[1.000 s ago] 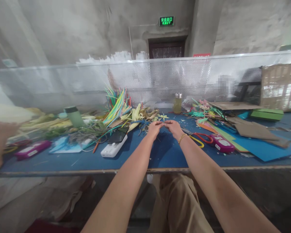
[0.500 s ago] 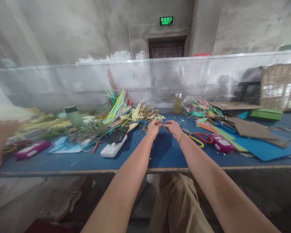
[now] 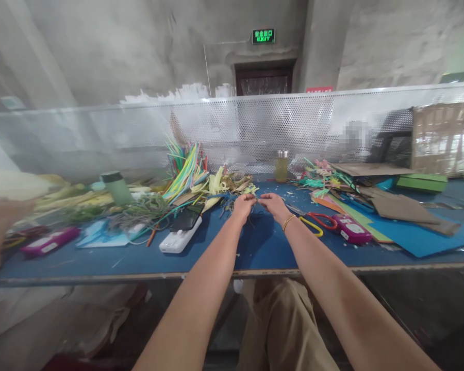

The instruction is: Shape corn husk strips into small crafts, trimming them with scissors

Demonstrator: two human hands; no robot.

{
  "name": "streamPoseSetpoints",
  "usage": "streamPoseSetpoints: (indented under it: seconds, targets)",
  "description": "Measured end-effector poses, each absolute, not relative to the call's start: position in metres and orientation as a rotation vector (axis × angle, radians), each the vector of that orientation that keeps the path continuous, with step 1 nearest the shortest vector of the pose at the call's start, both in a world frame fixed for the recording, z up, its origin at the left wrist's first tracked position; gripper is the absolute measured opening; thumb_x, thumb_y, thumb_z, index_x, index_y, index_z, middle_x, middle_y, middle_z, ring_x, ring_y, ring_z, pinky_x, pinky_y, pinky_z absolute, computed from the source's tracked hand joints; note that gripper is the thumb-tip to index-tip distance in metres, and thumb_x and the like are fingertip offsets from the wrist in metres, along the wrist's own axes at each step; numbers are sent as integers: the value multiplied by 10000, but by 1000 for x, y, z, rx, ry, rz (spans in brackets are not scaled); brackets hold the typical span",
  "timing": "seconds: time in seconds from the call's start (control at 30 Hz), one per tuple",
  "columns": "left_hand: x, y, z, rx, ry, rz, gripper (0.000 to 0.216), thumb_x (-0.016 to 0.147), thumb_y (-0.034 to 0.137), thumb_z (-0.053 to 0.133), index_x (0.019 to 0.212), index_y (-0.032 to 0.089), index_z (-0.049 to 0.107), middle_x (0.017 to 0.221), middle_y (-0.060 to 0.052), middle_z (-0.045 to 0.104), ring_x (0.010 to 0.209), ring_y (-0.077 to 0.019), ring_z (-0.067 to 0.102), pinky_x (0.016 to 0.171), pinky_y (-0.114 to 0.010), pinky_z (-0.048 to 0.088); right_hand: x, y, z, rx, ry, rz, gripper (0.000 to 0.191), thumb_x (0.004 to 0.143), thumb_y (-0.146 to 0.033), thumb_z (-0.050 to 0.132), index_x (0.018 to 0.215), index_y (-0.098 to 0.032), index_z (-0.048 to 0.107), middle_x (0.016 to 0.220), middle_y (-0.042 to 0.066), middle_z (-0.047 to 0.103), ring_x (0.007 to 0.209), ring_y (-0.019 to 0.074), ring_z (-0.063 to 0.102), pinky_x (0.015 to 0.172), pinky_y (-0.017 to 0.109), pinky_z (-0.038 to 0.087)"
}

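Observation:
Over the blue table, my left hand and my right hand meet almost fingertip to fingertip. Both have their fingers pinched together. Whatever lies between them is too small to make out; thin dark strands hang under the left fingers. Just behind my hands is a heap of dried corn husks with blue strands in it. To the right of my right wrist lie scissors with red and yellow handles.
A white power bank with a black phone is at left, near grey-green cords and a green bottle. On the right are a magenta box, blue paper and cardboard. Another person's hand is far left.
My fingertips have come slightly closer together, with the right hand shifting a little to the left. The view has moved slightly; the things on the table stay in place.

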State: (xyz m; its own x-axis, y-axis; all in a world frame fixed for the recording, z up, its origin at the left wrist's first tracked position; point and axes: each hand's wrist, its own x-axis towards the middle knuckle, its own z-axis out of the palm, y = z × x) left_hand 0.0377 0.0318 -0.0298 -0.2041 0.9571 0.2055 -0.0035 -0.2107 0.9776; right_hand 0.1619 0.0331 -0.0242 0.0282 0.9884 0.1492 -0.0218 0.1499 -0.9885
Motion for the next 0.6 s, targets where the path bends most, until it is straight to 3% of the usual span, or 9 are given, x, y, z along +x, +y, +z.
streamPoseSetpoints:
  seconds: [0.6]
  targets:
    - [36,33,-30,1280,1213,1516,277,592,196,745,863,156,707,601,-3,621,606,-138,560,637,-265,428,166,42,-30,-1123,-1301,1063,307,583,-185,681,879,-143,609,592,-44,568,533,81,489,529,206,382]
